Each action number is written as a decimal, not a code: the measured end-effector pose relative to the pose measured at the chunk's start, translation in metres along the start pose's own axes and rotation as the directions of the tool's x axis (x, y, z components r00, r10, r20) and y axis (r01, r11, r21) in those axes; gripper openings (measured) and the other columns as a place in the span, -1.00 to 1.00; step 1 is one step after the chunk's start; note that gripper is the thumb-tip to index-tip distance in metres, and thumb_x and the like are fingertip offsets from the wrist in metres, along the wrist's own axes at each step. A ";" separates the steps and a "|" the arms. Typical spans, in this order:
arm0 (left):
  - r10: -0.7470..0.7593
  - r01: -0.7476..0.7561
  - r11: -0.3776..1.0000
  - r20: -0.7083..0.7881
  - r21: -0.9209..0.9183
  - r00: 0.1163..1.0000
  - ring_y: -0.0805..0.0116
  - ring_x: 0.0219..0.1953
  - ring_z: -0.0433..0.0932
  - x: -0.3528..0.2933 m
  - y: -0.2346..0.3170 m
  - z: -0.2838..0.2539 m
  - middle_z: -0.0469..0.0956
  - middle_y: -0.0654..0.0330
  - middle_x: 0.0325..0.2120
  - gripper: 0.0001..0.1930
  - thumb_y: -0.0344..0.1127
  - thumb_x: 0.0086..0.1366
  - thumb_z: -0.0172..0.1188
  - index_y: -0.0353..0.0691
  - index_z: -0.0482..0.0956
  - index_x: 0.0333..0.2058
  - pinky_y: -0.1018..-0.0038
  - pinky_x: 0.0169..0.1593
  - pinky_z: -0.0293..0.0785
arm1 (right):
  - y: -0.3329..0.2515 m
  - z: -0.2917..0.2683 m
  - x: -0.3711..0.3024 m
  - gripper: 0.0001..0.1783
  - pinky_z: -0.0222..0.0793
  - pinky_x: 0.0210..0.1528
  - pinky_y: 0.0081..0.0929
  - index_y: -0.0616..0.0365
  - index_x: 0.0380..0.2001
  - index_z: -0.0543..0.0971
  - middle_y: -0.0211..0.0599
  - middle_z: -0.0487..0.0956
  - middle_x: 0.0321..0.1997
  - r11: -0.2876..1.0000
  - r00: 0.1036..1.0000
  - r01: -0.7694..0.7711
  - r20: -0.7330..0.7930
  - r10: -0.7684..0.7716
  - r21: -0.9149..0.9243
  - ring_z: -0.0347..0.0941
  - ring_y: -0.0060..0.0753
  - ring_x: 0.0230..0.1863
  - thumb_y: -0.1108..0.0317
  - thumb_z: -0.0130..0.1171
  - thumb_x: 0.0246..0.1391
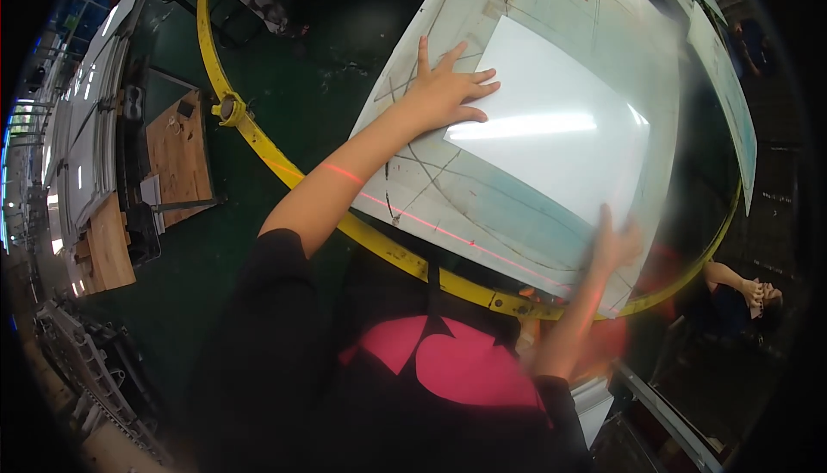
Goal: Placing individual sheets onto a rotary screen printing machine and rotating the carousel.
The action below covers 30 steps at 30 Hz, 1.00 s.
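A glossy white rectangular sheet (551,85) lies at a slant on a large pale board (439,176) marked with dark scribbled lines. My left hand (450,90) is spread flat, its fingertips at the sheet's left edge and the rest over the board. Near the sheet's lower right corner is my right hand (617,245), somewhat blurred, with a finger or thumb pointing up toward the sheet's edge; how its other fingers are set is unclear. A red laser line crosses my left forearm and the board's near edge.
A yellow curved rail (258,141) rings the board. On the left stand a stack of white sheets (86,120) and a wooden-topped table (179,154). Further pale boards (724,102) hang at the right, with another person (732,296) below them. Metal framing (668,417) lies at lower right.
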<state>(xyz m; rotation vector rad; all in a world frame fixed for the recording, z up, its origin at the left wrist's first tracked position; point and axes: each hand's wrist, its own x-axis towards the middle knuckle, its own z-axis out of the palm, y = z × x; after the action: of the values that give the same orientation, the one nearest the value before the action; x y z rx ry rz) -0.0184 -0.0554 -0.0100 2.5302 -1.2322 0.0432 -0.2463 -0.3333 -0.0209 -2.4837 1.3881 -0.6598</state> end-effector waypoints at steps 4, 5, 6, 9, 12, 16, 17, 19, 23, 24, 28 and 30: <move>-0.005 0.005 1.000 0.015 -0.022 1.000 0.10 0.24 -0.22 0.001 0.000 -0.006 0.21 0.50 0.08 -0.46 0.15 -0.04 0.06 0.28 0.35 -0.01 -0.19 0.03 -0.80 | -0.006 -0.001 -0.002 -0.30 -0.15 0.04 -0.15 0.08 -0.18 0.45 -0.31 0.37 -0.26 1.000 0.999 0.024 -0.022 -0.024 -0.003 0.11 -0.24 -0.05 -0.14 0.27 -0.40; -0.005 0.005 1.000 0.011 -0.023 1.000 0.10 0.24 -0.22 0.001 0.000 -0.007 0.21 0.50 0.08 -0.46 0.15 -0.04 0.06 0.28 0.35 -0.01 -0.19 0.03 -0.80 | -0.007 -0.002 -0.003 -0.30 -0.15 0.04 -0.15 0.08 -0.18 0.45 -0.31 0.37 -0.26 1.000 1.000 0.010 -0.016 -0.010 -0.007 0.12 -0.24 -0.05 -0.14 0.27 -0.40; -0.007 0.008 1.000 0.023 -0.021 1.000 0.10 0.24 -0.22 0.002 0.001 -0.008 0.21 0.50 0.08 -0.46 0.15 -0.03 0.06 0.27 0.35 -0.01 -0.20 0.03 -0.79 | -0.009 -0.003 -0.003 -0.30 -0.15 0.04 -0.15 0.08 -0.18 0.45 -0.31 0.37 -0.26 1.000 1.000 0.014 -0.020 -0.014 -0.008 0.12 -0.24 -0.05 -0.14 0.27 -0.40; -0.009 0.009 1.000 0.021 -0.023 1.000 0.11 0.25 -0.23 0.003 0.001 -0.006 0.21 0.50 0.08 -0.46 0.15 -0.03 0.06 0.27 0.35 -0.01 -0.20 0.03 -0.79 | -0.011 -0.005 -0.002 -0.30 -0.16 0.05 -0.12 0.09 -0.18 0.45 -0.30 0.37 -0.26 1.000 1.000 0.001 -0.002 -0.001 0.001 0.12 -0.23 -0.04 -0.13 0.27 -0.40; -0.009 0.009 1.000 0.006 -0.017 1.000 0.11 0.25 -0.23 0.001 0.000 -0.003 0.21 0.51 0.08 -0.47 0.15 -0.03 0.06 0.27 0.35 -0.02 -0.20 0.03 -0.79 | -0.008 -0.002 -0.003 -0.28 -0.19 0.07 -0.07 0.12 -0.18 0.44 -0.28 0.37 -0.23 1.000 1.000 0.018 -0.009 -0.018 -0.019 0.11 -0.22 -0.02 -0.13 0.26 -0.40; -0.022 0.022 1.000 0.024 -0.022 0.999 0.13 0.25 -0.24 -0.001 0.001 -0.008 0.21 0.52 0.08 -0.48 0.15 -0.03 0.06 0.27 0.36 -0.02 -0.19 0.04 -0.79 | -0.005 0.002 -0.005 -0.27 -0.21 0.09 -0.03 0.16 -0.18 0.41 -0.26 0.37 -0.17 0.999 1.000 -0.008 -0.004 0.008 0.033 0.11 -0.21 0.00 -0.11 0.28 -0.40; -0.021 0.022 0.999 0.011 -0.028 1.000 0.13 0.25 -0.24 0.000 0.001 -0.008 0.21 0.52 0.08 -0.48 0.15 -0.03 0.06 0.27 0.36 -0.02 -0.19 0.04 -0.79 | -0.005 0.002 -0.005 -0.28 -0.21 0.08 -0.03 0.16 -0.18 0.41 -0.26 0.37 -0.17 0.999 1.000 -0.012 0.004 0.012 0.032 0.11 -0.21 0.00 -0.11 0.28 -0.40; -0.018 0.019 1.000 0.011 -0.015 1.000 0.14 0.25 -0.25 0.001 0.000 -0.004 0.21 0.53 0.08 -0.47 0.16 -0.04 0.06 0.27 0.37 -0.03 -0.19 0.04 -0.80 | -0.006 0.000 -0.004 -0.28 -0.19 0.08 -0.05 0.16 -0.18 0.42 -0.26 0.37 -0.17 0.998 1.000 -0.001 0.010 0.001 0.057 0.12 -0.22 -0.01 -0.10 0.28 -0.40; -0.045 0.046 0.999 0.027 -0.019 0.999 0.15 0.25 -0.27 0.002 0.000 -0.005 0.22 0.52 0.07 -0.46 0.17 -0.05 0.06 0.26 0.37 -0.03 -0.19 0.04 -0.81 | -0.011 0.000 0.001 -0.29 -0.18 0.08 -0.07 0.16 -0.19 0.42 -0.27 0.37 -0.17 1.000 1.000 0.015 0.013 -0.015 0.014 0.12 -0.23 -0.01 -0.10 0.28 -0.40; -0.043 0.044 0.999 0.032 -0.021 0.999 0.15 0.26 -0.27 0.002 0.000 -0.005 0.22 0.52 0.07 -0.46 0.18 -0.05 0.06 0.26 0.36 -0.03 -0.19 0.03 -0.81 | -0.013 -0.002 0.001 -0.29 -0.19 0.08 -0.07 0.16 -0.19 0.43 -0.27 0.37 -0.17 1.000 1.000 -0.002 0.031 0.002 0.007 0.12 -0.23 0.00 -0.10 0.28 -0.40; -0.020 0.020 1.000 -0.001 -0.024 1.000 0.15 0.26 -0.29 0.001 -0.004 0.002 0.22 0.52 0.08 -0.46 0.17 -0.03 0.06 0.27 0.36 -0.02 -0.21 0.01 -0.83 | -0.014 -0.005 -0.001 -0.28 -0.19 0.09 -0.09 0.16 -0.18 0.42 -0.27 0.36 -0.15 1.000 0.999 -0.008 0.033 0.007 0.027 0.09 -0.22 0.03 -0.10 0.29 -0.41; -0.022 0.022 0.999 0.009 -0.040 1.000 0.16 0.26 -0.30 0.002 -0.004 0.000 0.21 0.51 0.08 -0.46 0.17 -0.03 0.06 0.27 0.35 -0.02 -0.20 0.01 -0.83 | -0.013 -0.005 -0.002 -0.27 -0.19 0.09 -0.09 0.16 -0.18 0.42 -0.26 0.36 -0.15 1.000 0.999 -0.001 0.032 0.000 0.029 0.09 -0.22 0.04 -0.10 0.29 -0.41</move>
<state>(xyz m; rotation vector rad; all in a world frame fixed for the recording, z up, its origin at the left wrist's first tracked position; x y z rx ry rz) -0.0142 -0.0547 -0.0103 2.5119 -1.1960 0.0027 -0.2401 -0.3250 -0.0120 -2.4605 1.3579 -0.6324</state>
